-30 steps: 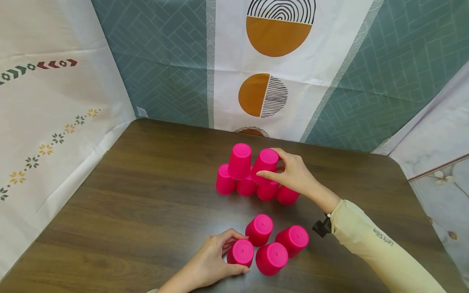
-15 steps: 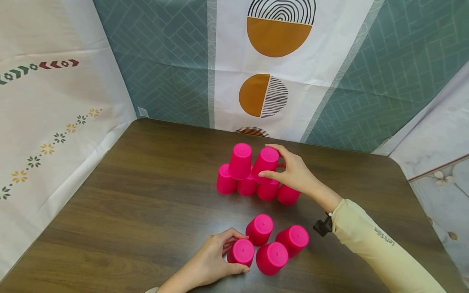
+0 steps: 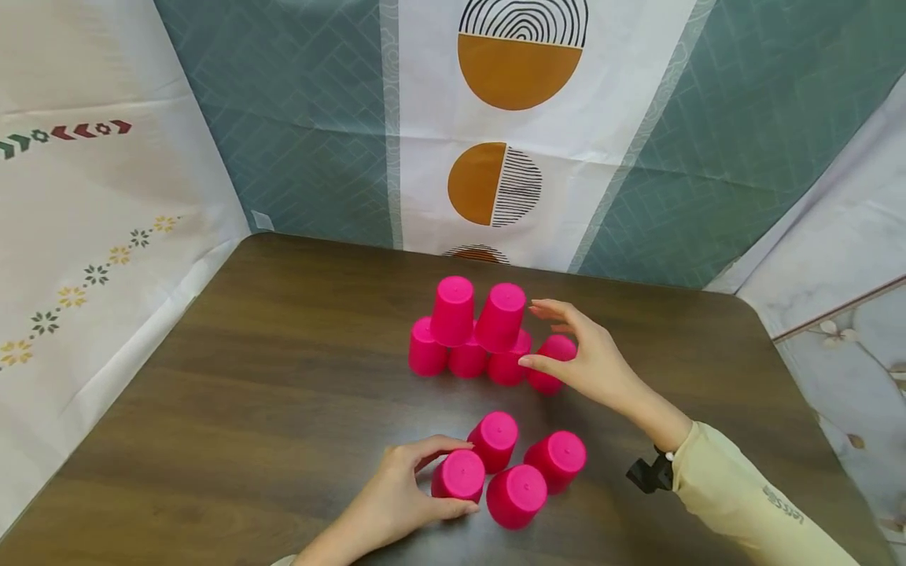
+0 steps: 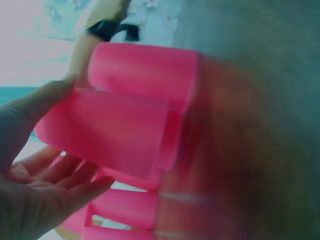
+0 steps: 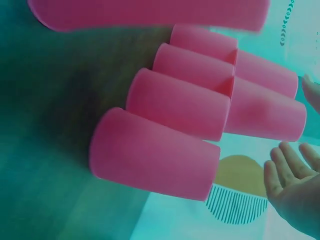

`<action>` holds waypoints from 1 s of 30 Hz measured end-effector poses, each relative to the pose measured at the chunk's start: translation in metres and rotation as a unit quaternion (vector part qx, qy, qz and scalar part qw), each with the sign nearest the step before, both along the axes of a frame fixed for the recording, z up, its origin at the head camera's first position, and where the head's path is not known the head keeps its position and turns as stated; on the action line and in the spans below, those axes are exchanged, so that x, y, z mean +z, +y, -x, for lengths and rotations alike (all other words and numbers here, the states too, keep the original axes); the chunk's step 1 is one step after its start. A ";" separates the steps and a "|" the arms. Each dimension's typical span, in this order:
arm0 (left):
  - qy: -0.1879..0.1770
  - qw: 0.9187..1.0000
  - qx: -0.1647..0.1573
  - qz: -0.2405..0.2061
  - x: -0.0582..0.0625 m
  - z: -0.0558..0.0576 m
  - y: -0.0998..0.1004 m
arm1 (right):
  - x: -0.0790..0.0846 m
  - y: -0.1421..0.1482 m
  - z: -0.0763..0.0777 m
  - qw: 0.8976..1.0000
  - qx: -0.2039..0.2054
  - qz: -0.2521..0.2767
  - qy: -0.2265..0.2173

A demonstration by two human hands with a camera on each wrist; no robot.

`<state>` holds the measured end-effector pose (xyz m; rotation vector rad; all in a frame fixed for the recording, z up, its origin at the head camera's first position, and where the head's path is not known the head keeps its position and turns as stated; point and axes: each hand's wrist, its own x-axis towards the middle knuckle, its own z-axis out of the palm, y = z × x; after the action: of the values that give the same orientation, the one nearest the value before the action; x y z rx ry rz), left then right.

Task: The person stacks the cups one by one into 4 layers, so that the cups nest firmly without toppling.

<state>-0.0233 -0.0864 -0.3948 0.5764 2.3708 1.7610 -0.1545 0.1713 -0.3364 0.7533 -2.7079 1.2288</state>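
Pink plastic cups stand upside down on the table. At the front, my left hand [image 3: 403,483] grips one pink cup [image 3: 463,474] between thumb and fingers. Close beside it stand three more: a far cup [image 3: 494,440], a near cup [image 3: 517,497] and a right-hand cup [image 3: 556,461]. Farther back is a row of several cups, with a left upper cup [image 3: 453,310] and a right upper cup [image 3: 501,317] resting on top. My right hand [image 3: 591,358], fingers spread and holding nothing, hovers just right of the right upper cup, in front of the row's end cup [image 3: 555,350].
The brown wooden table [image 3: 283,377] carries everything. Behind it hangs a green and white cloth [image 3: 318,157], with a pale patterned cloth [image 3: 106,236] at the left and a marbled one [image 3: 849,314] at the right. A black strap device [image 3: 651,474] sits on the right wrist.
My right hand has let go of the right upper cup and drawn back to the right; that cup stays on the row. The left hand keeps its grip. The head view has shifted slightly.
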 end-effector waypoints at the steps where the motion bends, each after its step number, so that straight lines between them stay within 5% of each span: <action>1: 0.008 1.000 0.003 0.009 0.005 0.000 -0.003 | -0.001 0.002 -0.005 1.000 -0.006 0.002 -0.003; 6: 0.050 0.999 -0.006 0.006 0.034 0.004 -0.023 | -0.009 0.015 -0.024 0.999 -0.002 0.022 -0.028; 13: 0.118 0.993 -0.004 0.007 0.066 0.025 -0.030 | -0.023 0.034 -0.045 0.996 0.054 0.035 -0.056; 20: 0.103 0.994 -0.002 -0.027 0.090 0.046 -0.014 | -0.035 0.049 -0.060 0.989 0.108 0.003 -0.100; 26: 0.136 0.989 -0.030 -0.048 0.103 0.065 0.012 | -0.043 0.059 -0.072 0.977 0.155 -0.012 -0.148; 30: 0.117 0.990 -0.055 -0.056 0.111 0.075 0.027 | -0.050 0.063 -0.079 0.970 0.175 -0.038 -0.163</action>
<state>-0.0985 -0.0595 -0.2834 0.9603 2.3425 1.8780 -0.0753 0.2344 -0.3866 1.1782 -2.9889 1.4369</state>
